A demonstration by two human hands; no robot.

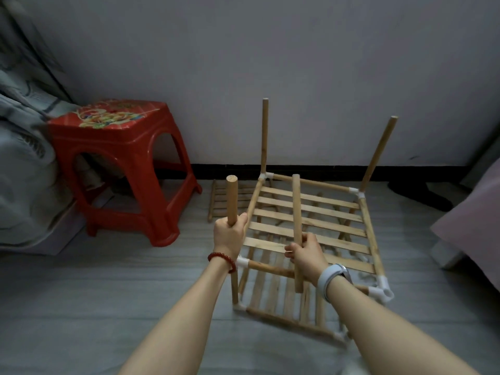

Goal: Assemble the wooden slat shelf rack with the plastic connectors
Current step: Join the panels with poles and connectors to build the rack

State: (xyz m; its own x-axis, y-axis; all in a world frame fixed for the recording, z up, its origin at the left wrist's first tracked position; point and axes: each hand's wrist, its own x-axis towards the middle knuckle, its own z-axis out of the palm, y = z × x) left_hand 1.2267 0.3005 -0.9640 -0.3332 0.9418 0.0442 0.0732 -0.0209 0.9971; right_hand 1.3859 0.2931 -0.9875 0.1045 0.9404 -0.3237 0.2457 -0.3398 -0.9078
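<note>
1. Rack [308,212], partly assembled, on the floor [108,307] at centre right of frame.
2. Left hand [230,234] grip closed round an upright dowel [232,198] at the near-left corner.
3. Right hand [305,255] grips a loose dowel [297,212] over the slats.
4. Red stool [121,163] at left.

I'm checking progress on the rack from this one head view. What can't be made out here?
- Near-left connector: the left hand and wrist cover where its dowel enters.
- Near-right connector: whether its open socket is empty is too small to tell.
- Loose dowel in the right hand: the grip hides its middle.
- Spare slat panel on the floor: the rack covers most of it.
- Lower shelf's near-right corner: blurred.
</note>
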